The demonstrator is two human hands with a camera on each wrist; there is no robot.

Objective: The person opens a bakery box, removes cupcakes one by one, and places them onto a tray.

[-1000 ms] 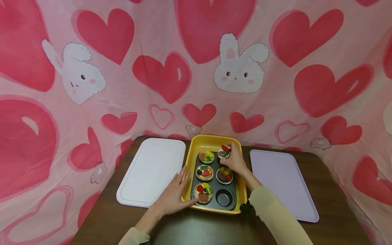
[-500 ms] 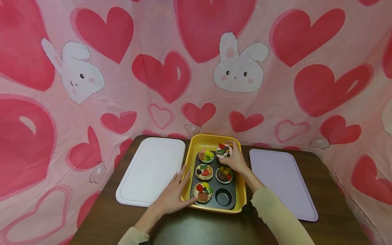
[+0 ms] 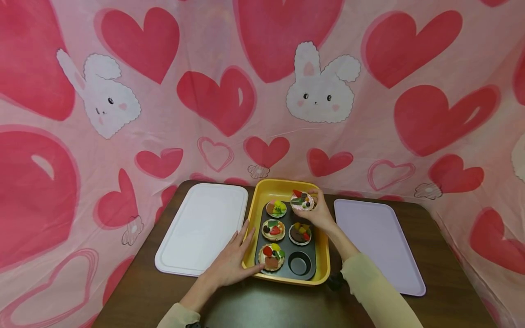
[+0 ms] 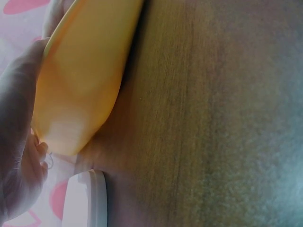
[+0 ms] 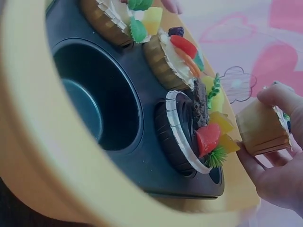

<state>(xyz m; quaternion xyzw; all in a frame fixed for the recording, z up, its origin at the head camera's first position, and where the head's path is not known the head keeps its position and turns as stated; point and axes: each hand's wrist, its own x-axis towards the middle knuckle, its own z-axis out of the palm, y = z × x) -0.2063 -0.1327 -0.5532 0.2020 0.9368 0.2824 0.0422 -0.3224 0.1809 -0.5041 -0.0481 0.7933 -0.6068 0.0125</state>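
The fruit-topped tart (image 3: 302, 201) is held in the narrow grip of the right hand (image 3: 322, 216) above the far right end of the muffin tin (image 3: 287, 249), and could be tipped or dropped if pinched unevenly, while the yellow tray (image 3: 266, 193) is touched by the left hand (image 3: 230, 261), fingers spread.

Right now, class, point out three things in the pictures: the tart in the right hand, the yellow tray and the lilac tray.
Held tart (image 5: 263, 126): right wrist view, on its pale side.
Yellow tray (image 3: 272, 191): head view, bare inside at its far end.
Lilac tray (image 3: 379, 246): head view, bare middle.
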